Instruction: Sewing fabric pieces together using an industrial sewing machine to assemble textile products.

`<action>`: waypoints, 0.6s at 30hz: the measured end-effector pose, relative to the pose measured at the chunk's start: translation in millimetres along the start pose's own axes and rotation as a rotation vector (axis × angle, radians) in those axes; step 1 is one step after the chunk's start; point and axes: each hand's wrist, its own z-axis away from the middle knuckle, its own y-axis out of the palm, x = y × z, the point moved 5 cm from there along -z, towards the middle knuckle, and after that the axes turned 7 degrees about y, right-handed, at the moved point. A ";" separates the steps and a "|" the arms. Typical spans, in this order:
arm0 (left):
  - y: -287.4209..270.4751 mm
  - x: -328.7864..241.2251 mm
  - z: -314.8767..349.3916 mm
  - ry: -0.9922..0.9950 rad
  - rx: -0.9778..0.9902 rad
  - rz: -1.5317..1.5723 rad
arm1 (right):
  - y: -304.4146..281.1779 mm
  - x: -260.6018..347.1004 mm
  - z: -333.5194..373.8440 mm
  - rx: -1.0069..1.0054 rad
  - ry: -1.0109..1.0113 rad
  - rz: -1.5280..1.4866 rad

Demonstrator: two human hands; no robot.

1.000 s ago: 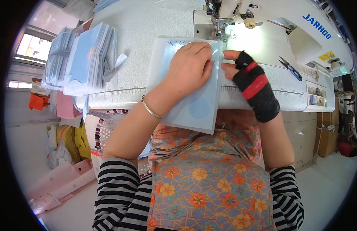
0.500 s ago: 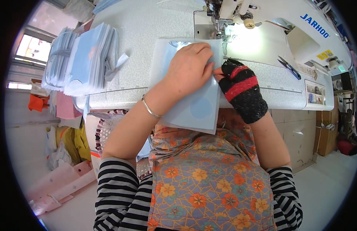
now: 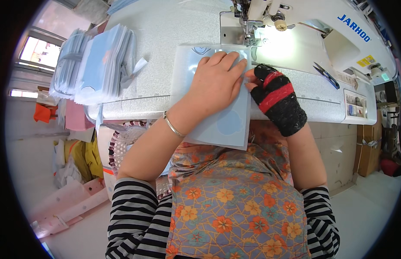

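A light-blue rectangular panel [image 3: 209,129] with translucent white margins lies at the table's front, its near end hanging over the edge above my lap. It looks like layered film or fabric; I cannot tell which. My left hand [image 3: 218,82], bare with a bangle at the wrist, rests flat on it, fingers spread. At the panel's right edge is my right hand [image 3: 274,95], in a black fingerless glove with red stripes, thumb and forefinger pinching that edge. Just beyond the panel's far right corner is the presser foot [image 3: 251,39] of a white sewing machine [image 3: 334,26].
Stacks of similar blue panels [image 3: 101,64] stand at the table's left, strips of cloth beside them. Thread snips [image 3: 326,75] lie to the right, near a small compartment tray [image 3: 356,105]. A ruler strip [image 3: 144,96] runs along the front of the table [image 3: 166,26].
My left hand's fingers have spread out flatter over the panel. My right hand stays at the right edge, its fingers a little higher along it. The view has shifted slightly.
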 end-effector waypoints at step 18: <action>21.7 22.1 -31.4 -0.032 -0.001 -0.052 | -7.8 -35.9 -49.4 -0.195 -0.400 0.463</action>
